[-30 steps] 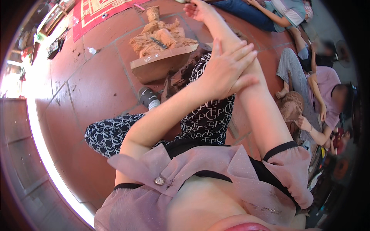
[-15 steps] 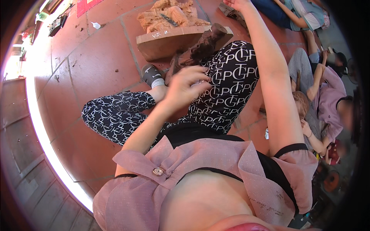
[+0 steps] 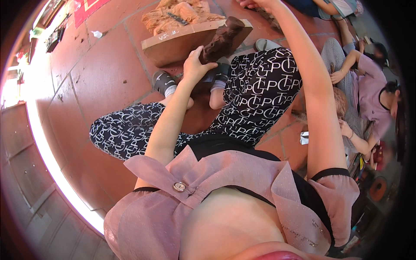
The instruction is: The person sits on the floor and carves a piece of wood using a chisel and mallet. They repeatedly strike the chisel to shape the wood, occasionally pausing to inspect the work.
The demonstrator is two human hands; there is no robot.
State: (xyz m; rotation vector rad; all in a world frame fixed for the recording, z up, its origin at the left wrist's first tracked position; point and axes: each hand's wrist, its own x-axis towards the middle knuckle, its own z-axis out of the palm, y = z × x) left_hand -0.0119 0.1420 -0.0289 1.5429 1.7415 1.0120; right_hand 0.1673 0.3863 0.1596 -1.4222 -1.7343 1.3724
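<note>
My left hand [image 3: 196, 68] is at the lower end of a dark brown wood carving [image 3: 222, 40], its thumb and fingers closed around it. The carving is long and knobbly, tilted up to the right against a thick light-wood board [image 3: 173, 48]. On that board lies an orange-toned carved wooden relief [image 3: 186, 12] with a slim dark tool [image 3: 177, 18] on it. My right arm stretches far forward, and my right hand [image 3: 263, 4] is cut off by the top edge. Beside it lies another dark wooden piece [image 3: 272, 21]; whether the hand touches it is unclear.
Terracotta tiles [image 3: 108, 69] spread around my crossed legs [image 3: 260, 82]. A grey shoe [image 3: 265, 44] stands ahead. At right, a person in a pink top [image 3: 373, 89] handles a carved wooden piece [image 3: 340, 102]. Another person [image 3: 329, 8] is at the top right. A white scrap [image 3: 97, 34] lies left.
My left hand has moved forward from above my lap and closed on the dark carving. My right hand has shifted slightly left at the top edge. The view has shifted a little.
</note>
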